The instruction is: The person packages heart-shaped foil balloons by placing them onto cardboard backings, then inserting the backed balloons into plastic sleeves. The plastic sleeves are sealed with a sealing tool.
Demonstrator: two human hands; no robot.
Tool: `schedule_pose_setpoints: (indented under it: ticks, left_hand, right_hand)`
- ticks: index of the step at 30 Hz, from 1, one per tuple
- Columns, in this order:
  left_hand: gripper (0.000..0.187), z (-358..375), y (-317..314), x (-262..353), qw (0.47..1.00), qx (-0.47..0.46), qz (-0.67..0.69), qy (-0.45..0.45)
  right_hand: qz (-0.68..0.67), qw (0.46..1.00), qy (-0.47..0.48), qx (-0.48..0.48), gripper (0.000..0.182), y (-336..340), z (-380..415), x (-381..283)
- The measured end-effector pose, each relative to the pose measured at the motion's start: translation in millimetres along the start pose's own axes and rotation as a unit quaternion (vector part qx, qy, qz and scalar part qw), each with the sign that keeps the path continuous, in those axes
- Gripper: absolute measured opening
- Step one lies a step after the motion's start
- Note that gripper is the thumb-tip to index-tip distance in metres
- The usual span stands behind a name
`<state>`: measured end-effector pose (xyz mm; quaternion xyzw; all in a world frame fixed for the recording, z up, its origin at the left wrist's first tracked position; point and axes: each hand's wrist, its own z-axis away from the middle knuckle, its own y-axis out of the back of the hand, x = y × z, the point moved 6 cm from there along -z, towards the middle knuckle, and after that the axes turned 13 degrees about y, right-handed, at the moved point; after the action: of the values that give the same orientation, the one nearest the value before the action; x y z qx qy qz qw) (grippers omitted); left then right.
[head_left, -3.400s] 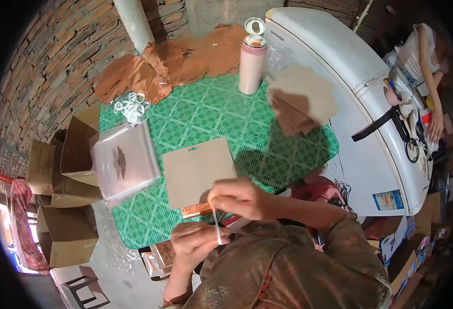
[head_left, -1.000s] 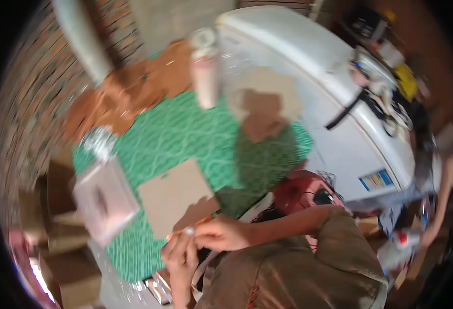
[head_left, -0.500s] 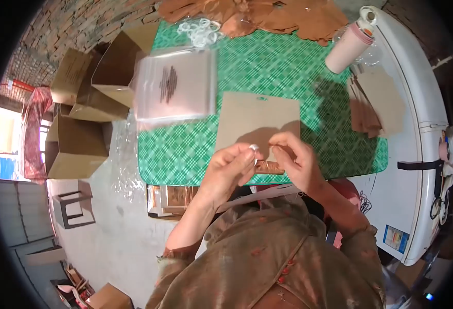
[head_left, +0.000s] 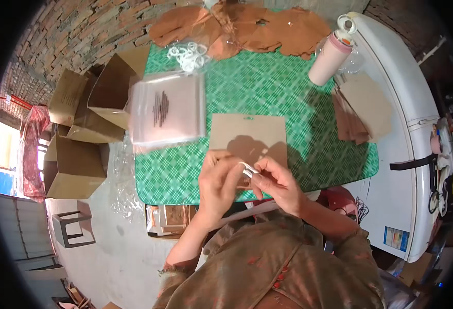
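Observation:
A small white band (head_left: 248, 170), perhaps a ring like those in the pile at the back, is between my two hands. My left hand (head_left: 217, 184) pinches one end of it with the fingers closed. The fingertips of my right hand (head_left: 282, 189) press on its other side. Under both hands lies a flat tan card (head_left: 247, 133) with a small slot near its far edge. A shiny brown piece (head_left: 243, 181) on the card's near end is partly hidden behind my fingers.
On the green plaid table (head_left: 257, 82) are a stack of clear plastic bags (head_left: 167, 108), white rings (head_left: 189, 56), brown sheet material (head_left: 278, 28), a pink bottle (head_left: 330, 61) and more cards (head_left: 363, 105). Cardboard boxes (head_left: 77, 165) stand left; a white fridge (head_left: 399, 67) lies right.
My right hand has moved in to the white band, and the hands are closer together. The whole view has shifted, so the table appears lower.

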<state>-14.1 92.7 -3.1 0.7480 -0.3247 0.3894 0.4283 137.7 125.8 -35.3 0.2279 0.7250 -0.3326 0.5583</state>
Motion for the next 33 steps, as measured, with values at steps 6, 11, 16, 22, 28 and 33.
schedule_pose_setpoints:
  ticks: [6,11,16,22,28,33]
  left_hand:
    - [0.012,-18.9,-0.4,14.0,0.995,-0.031,-0.064,-0.064]
    - [0.013,-108.7,16.0,-22.0,0.991,0.017,-0.120,-0.056]
    - [0.032,-232.0,45.3,-74.1,0.976,0.106,-0.184,-0.052]
    - [0.052,-198.1,12.6,-72.5,0.984,-0.034,-0.171,-0.020]
    - [0.023,-162.6,5.1,-54.9,0.985,-0.087,-0.149,-0.018]
    - [0.023,-154.8,8.5,-53.2,0.979,-0.102,-0.179,-0.004]
  right_hand:
    - [-0.197,0.975,-0.065,0.079,0.013,17.2,-10.4,-2.3]
    - [-0.038,0.998,-0.016,0.047,0.009,28.0,-21.1,-21.2]
    - [0.064,0.998,-0.003,0.026,0.008,60.1,-17.5,-38.8]
    - [0.281,0.913,0.137,0.260,0.012,182.7,2.5,-123.0]
    - [0.851,0.281,0.091,0.434,0.030,387.8,113.7,-286.7]
    - [0.741,0.230,-0.295,0.557,0.056,495.8,239.0,-353.2]
